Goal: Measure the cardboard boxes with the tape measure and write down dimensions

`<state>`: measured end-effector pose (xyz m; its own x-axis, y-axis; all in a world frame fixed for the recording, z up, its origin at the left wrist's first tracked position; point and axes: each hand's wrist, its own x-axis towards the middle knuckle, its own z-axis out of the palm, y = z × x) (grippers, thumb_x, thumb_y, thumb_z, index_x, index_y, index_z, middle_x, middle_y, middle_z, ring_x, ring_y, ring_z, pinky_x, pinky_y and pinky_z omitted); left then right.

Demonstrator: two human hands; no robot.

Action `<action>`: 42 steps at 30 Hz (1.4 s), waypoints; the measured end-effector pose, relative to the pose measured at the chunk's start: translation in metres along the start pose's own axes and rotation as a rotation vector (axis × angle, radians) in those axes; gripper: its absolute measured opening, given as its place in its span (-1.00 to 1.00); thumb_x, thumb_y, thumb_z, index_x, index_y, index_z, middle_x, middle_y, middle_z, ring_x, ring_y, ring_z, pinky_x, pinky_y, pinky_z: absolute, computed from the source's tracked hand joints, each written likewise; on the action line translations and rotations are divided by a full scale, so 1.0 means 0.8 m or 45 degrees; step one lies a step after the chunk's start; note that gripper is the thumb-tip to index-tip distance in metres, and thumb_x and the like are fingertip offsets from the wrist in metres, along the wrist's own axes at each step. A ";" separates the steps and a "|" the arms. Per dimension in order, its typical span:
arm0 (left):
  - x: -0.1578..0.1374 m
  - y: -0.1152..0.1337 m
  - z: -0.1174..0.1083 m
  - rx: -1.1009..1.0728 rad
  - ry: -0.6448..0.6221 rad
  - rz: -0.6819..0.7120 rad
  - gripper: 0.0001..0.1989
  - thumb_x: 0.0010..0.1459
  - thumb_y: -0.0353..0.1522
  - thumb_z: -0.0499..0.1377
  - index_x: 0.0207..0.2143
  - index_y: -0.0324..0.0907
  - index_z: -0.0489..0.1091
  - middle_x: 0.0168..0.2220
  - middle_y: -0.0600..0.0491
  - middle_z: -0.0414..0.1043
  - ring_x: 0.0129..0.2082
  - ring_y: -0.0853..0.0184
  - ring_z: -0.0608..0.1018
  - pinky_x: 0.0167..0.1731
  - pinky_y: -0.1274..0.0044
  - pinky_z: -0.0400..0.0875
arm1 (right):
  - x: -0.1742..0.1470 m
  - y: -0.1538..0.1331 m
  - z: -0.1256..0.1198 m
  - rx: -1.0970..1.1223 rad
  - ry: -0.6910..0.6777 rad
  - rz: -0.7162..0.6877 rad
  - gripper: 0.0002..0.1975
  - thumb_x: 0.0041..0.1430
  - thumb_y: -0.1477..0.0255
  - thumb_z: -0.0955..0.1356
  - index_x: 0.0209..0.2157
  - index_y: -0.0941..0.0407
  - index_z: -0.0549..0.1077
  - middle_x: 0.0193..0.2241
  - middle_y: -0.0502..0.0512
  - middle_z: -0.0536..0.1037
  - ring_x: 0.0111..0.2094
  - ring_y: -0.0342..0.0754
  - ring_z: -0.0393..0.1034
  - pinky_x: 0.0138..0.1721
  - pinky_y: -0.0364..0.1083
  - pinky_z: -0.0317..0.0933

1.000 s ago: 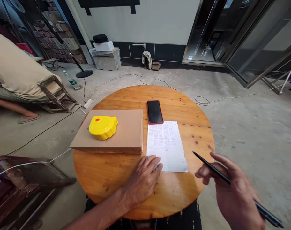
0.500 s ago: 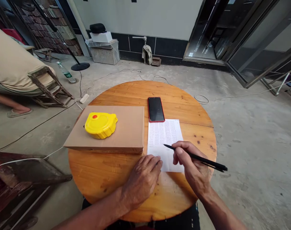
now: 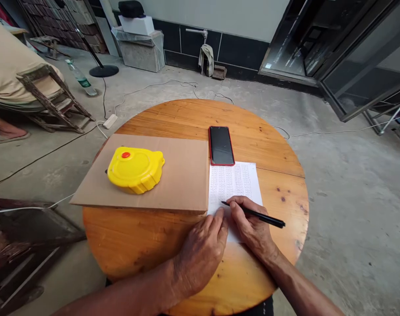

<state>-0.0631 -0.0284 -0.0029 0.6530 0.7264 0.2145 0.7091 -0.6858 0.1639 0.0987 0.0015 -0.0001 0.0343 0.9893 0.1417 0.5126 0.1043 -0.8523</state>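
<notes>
My right hand (image 3: 252, 224) grips a black pen (image 3: 262, 216), its tip at the sheet just under the written rows. The white paper (image 3: 234, 182) lies on the round wooden table (image 3: 147, 245), its upper part covered with rows of small marks. Resting flat with fingers stretched out, my left hand (image 3: 205, 245) touches the paper's lower left part. A black phone in a red case (image 3: 221, 145) lies at the paper's top edge. To the left, a yellow tape measure (image 3: 136, 169) with a red button sits on a flat cardboard box (image 3: 183, 175).
Left of the table stand a wooden folding chair (image 3: 51, 98) and a person's foot (image 3: 11, 134). A plastic bottle (image 3: 81, 78) lies on the floor near a round black stand base (image 3: 104, 71). Cables and a white power strip (image 3: 110, 121) run across the concrete floor.
My right hand has moved left and down onto the paper, bringing the pen tip to the sheet. My left hand has shifted slightly further onto the paper. The camera view has tilted a little.
</notes>
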 end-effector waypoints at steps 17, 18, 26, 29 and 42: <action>0.001 -0.003 0.007 -0.160 0.011 -0.063 -0.62 0.26 -0.52 -0.02 0.12 -0.40 0.28 0.19 -0.27 0.27 0.10 0.11 0.44 0.01 0.37 0.44 | 0.004 -0.001 0.003 -0.117 -0.080 -0.117 -0.83 0.27 0.44 0.27 -0.36 0.11 0.47 -0.45 0.01 0.54 -0.44 -0.13 0.41 -0.37 -0.15 0.28; 0.000 -0.003 0.007 -0.164 0.005 -0.065 -0.62 0.26 -0.52 -0.01 0.11 -0.40 0.29 0.20 -0.27 0.27 0.10 0.11 0.44 0.01 0.37 0.44 | 0.004 -0.001 0.004 -0.114 -0.086 -0.113 -0.83 0.28 0.44 0.27 -0.36 0.11 0.47 -0.45 0.01 0.54 -0.43 -0.13 0.40 -0.36 -0.15 0.28; 0.000 -0.004 0.007 -0.172 0.017 -0.069 -0.63 0.27 -0.52 -0.02 0.11 -0.40 0.28 0.21 -0.28 0.25 0.11 0.10 0.43 0.02 0.37 0.43 | 0.005 -0.001 0.004 -0.104 -0.079 -0.102 -0.83 0.27 0.43 0.27 -0.35 0.12 0.48 -0.44 0.02 0.55 -0.43 -0.12 0.41 -0.36 -0.14 0.29; 0.000 -0.005 0.006 -0.175 0.025 -0.069 -0.63 0.27 -0.52 -0.02 0.11 -0.39 0.28 0.21 -0.27 0.26 0.12 0.10 0.43 0.02 0.37 0.43 | 0.005 -0.003 0.005 -0.117 -0.072 -0.102 -0.83 0.27 0.43 0.27 -0.36 0.11 0.48 -0.45 0.02 0.55 -0.45 -0.11 0.41 -0.37 -0.13 0.29; 0.002 -0.005 0.005 -0.190 0.028 -0.065 -0.64 0.26 -0.52 0.00 0.09 -0.43 0.30 0.17 -0.29 0.29 0.08 0.11 0.45 0.00 0.37 0.44 | 0.004 -0.003 0.005 -0.154 -0.083 -0.118 -0.83 0.27 0.43 0.27 -0.36 0.12 0.47 -0.46 0.02 0.54 -0.45 -0.12 0.40 -0.38 -0.14 0.29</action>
<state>-0.0639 -0.0242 -0.0068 0.6102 0.7602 0.2231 0.6925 -0.6486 0.3159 0.0938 0.0049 0.0006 -0.0720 0.9809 0.1805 0.6107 0.1864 -0.7696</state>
